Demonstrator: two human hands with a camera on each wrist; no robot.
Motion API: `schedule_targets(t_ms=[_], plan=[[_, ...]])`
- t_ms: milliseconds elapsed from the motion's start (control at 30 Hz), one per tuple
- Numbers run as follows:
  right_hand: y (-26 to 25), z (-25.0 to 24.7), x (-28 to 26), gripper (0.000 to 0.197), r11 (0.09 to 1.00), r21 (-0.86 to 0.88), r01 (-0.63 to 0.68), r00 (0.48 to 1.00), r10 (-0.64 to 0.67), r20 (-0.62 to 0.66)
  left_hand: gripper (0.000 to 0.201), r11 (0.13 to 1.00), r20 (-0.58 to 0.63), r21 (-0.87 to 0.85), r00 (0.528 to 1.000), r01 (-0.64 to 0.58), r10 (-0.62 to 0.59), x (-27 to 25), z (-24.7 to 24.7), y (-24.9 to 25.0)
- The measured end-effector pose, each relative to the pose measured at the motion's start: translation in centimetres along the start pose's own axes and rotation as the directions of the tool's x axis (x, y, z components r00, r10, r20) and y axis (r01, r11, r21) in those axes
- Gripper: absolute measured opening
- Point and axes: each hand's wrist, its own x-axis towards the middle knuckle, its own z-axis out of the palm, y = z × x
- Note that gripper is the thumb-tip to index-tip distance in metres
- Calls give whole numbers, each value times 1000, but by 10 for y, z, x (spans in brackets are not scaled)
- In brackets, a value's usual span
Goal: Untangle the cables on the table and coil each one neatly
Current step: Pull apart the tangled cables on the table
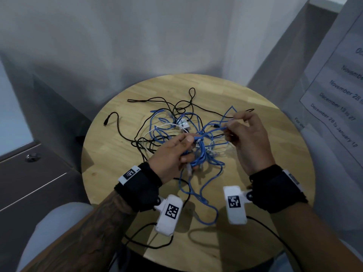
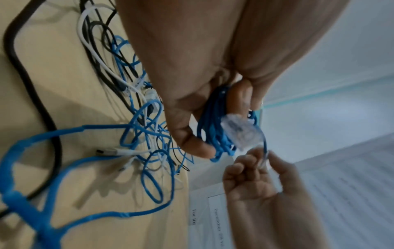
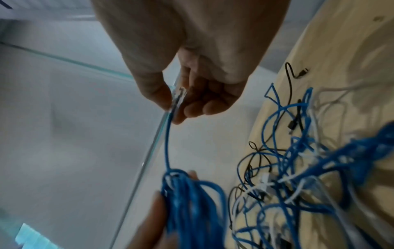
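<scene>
A tangle of blue point(image 1: 196, 122), black point(image 1: 137, 132) and white cables point(image 1: 157, 130) lies on the round wooden table point(image 1: 110, 160). My left hand point(image 1: 176, 154) grips a bunch of gathered blue cable loops point(image 2: 215, 134) above the table's middle, with a clear plug point(image 2: 241, 129) hanging beside them. My right hand point(image 1: 245, 132) pinches the clear plug end point(image 3: 179, 96) of a blue cable point(image 3: 168, 143) that runs down into that bunch point(image 3: 187, 202). Loose blue loops point(image 1: 206, 193) trail toward the near edge.
A black cable with a plug point(image 1: 107, 122) stretches to the table's left side. A grey wall stands behind the table, a cabinet point(image 1: 29, 183) at the left, and a printed paper notice point(image 1: 337, 91) hangs at the right. Black wrist-camera cords point(image 1: 149, 244) cross the near edge.
</scene>
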Motion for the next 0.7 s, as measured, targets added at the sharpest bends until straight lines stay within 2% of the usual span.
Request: schedule_targets(t_ms=[100, 167, 233, 300, 333, 400, 467, 600, 700], plan=[[8, 2, -8, 13, 960, -277, 52, 993, -21, 113, 42, 994, -33, -78, 997, -79, 76, 3, -7, 7], [20, 9, -13, 11, 934, -358, 15, 989, 38, 140, 47, 991, -76, -43, 990, -124, 120, 6, -6, 7], [30, 18, -20, 11, 947, -269, -174, 964, 220, 152, 43, 988, -91, 18, 983, -156, 157, 8, -5, 5], [32, 28, -27, 17, 912, -79, -403, 889, 410, 203, 38, 982, -97, 99, 981, -161, 170, 8, -7, 3], [30, 31, -29, 22, 881, -5, -473, 857, 461, 229, 36, 976, -108, 148, 979, -159, 176, 9, -9, 2], [26, 31, -31, 33, 845, 53, -532, 821, 499, 278, 31, 951, -122, 265, 973, -158, 195, 9, -13, 1], [26, 31, -33, 34, 863, -39, -503, 812, 488, 320, 27, 913, -108, 368, 967, -176, 230, 10, -14, 0], [28, 30, -37, 15, 869, -267, -417, 794, 491, 357, 21, 842, -92, 498, 954, -205, 286, 9, -13, 2], [18, 26, -33, 10, 863, -448, -235, 854, 404, 329, 21, 759, -103, 618, 935, -206, 338, 10, -22, 2]])
